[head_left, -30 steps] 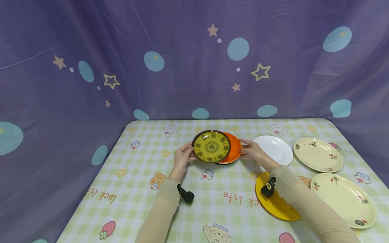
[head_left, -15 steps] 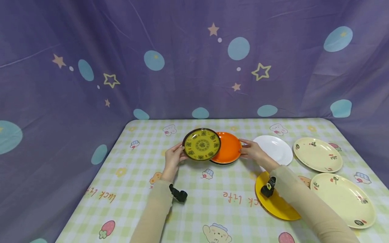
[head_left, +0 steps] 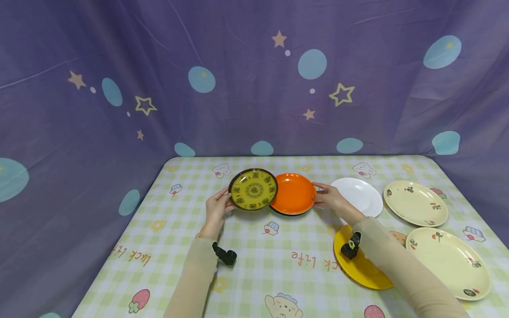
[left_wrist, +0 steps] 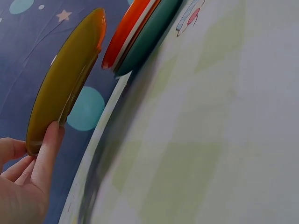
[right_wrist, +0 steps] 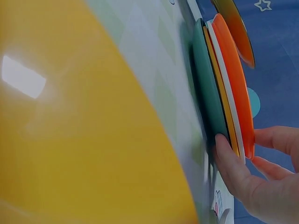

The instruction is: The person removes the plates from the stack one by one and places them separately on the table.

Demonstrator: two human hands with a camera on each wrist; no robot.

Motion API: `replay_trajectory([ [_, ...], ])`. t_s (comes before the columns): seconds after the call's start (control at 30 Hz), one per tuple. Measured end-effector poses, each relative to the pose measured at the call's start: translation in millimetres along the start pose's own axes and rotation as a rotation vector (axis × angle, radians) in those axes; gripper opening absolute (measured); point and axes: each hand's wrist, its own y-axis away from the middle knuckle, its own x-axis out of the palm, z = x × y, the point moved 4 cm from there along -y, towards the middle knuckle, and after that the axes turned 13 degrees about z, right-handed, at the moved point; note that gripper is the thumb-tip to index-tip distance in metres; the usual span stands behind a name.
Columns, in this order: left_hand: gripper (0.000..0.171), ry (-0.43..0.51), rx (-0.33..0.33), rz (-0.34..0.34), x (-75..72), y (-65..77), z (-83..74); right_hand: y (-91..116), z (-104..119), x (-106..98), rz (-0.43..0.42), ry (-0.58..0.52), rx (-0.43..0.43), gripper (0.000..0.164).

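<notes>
Left grip: I'm pinching the patterned olive plate by its rim.
Right grip: clasping the orange-topped plate stack; steady there!
Rims: apart, my olive plate hanging beyond the stack's left edge, above the bench; level carry, no scraping!

Purple drape, checked tablecloth

Drape spans my view ahead, creased, turning forward at left, darker there; pale-blue ovals and peach stars on it; tablecloth green-and-white, far corners rounded, strawberries printed nearer.
</notes>
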Motion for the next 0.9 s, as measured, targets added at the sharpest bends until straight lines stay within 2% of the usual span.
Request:
replay_trajectory([
  [0.4,0.035,-0.037,-0.025,-0.010,-19.9,3.7,-5.9,-0.4,-1.4,-0.6,0.005,-0.013,-0.018,0.061],
  [0.53,0.034,-0.047,0.002,-0.022,-26.9,3.8,-6.2,-0.5,-1.7,-0.5,0.006,-0.014,-0.016,0.061],
  [0.57,0.034,-0.030,0.031,-0.012,-28.4,4.4,-7.0,-0.6,-1.7,-0.5,0.005,-0.012,-0.016,0.061],
  [0.67,0.033,-0.057,0.049,-0.021,-32.8,4.5,-7.7,-0.3,-0.9,-0.4,0.006,0.000,-0.013,0.060],
  [0.77,0.034,-0.082,0.024,-0.033,-37.8,2.5,-7.8,0.2,-0.2,-0.3,0.007,0.000,-0.011,0.060],
  [0.8,0.034,-0.106,-0.007,-0.048,-39.3,1.1,-7.0,0.2,-0.1,-0.4,0.007,0.002,-0.011,0.060],
  [0.9,0.036,-0.115,-0.034,-0.042,-42.2,-1.5,-6.6,0.4,-0.2,-0.6,0.005,-0.003,-0.008,0.060],
])
